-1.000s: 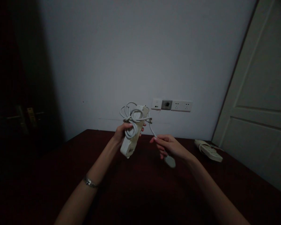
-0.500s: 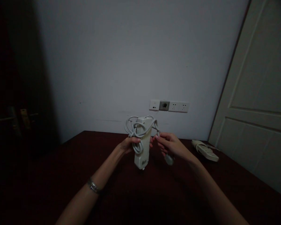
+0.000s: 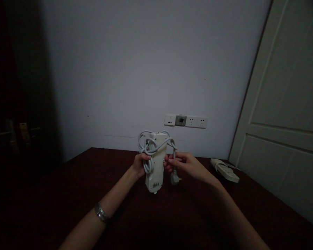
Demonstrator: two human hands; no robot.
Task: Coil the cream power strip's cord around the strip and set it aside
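Observation:
A white power strip (image 3: 158, 170) is held nearly upright above the dark table, its label end down. My left hand (image 3: 140, 164) is closed round its left side, thumb over the coiled part of the cord. The grey-white power cord (image 3: 152, 149) loops across the strip's upper half and past its left edge. On the right, my right hand (image 3: 184, 163) pinches the free stretch of cord between thumb and fingers. Below those fingers hangs the plug (image 3: 174, 178), its prongs pointing right. Some fingertips behind the strip are hidden.
A dark red table (image 3: 114, 208) spreads beneath my hands. Wall sockets (image 3: 196, 122) sit on the pale wall (image 3: 120, 69) behind. At the right lies a cream slipper (image 3: 224, 170), near a white panelled door (image 3: 281, 139).
The plug has swung left and now hangs below my right hand with its prongs showing. My right hand has come slightly left and down. My left hand still grips the strip.

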